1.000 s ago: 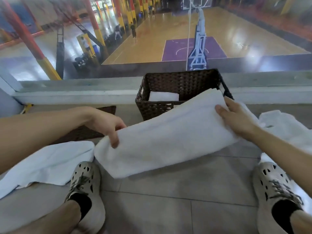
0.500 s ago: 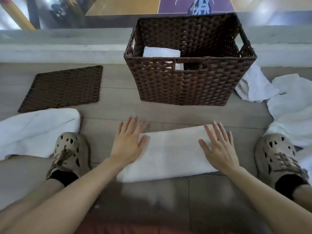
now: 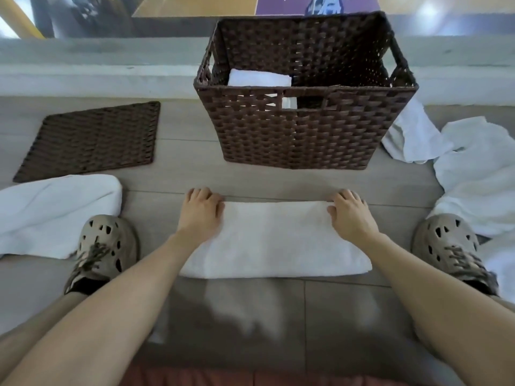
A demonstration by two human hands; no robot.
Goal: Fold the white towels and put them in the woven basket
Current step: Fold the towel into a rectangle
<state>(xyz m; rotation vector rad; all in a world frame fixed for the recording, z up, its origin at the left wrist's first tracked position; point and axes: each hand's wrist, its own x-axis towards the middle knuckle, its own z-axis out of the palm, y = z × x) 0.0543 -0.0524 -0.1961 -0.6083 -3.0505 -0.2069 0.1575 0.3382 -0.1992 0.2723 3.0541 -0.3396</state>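
We are mid-fold. The white towel (image 3: 276, 240) lies flat on the floor, near the woven basket (image 3: 306, 140). Our left hand (image 3: 200, 215) and right hand (image 3: 351, 215) curl their fingers over its far corners. Next move, we judge: bring both corners evenly toward us.

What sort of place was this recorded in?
Probably a viewing level above an indoor sports hall: beyond the grey ledge lie a wooden court floor and a purple painted zone. The towel and woven basket rest on a tiled floor.
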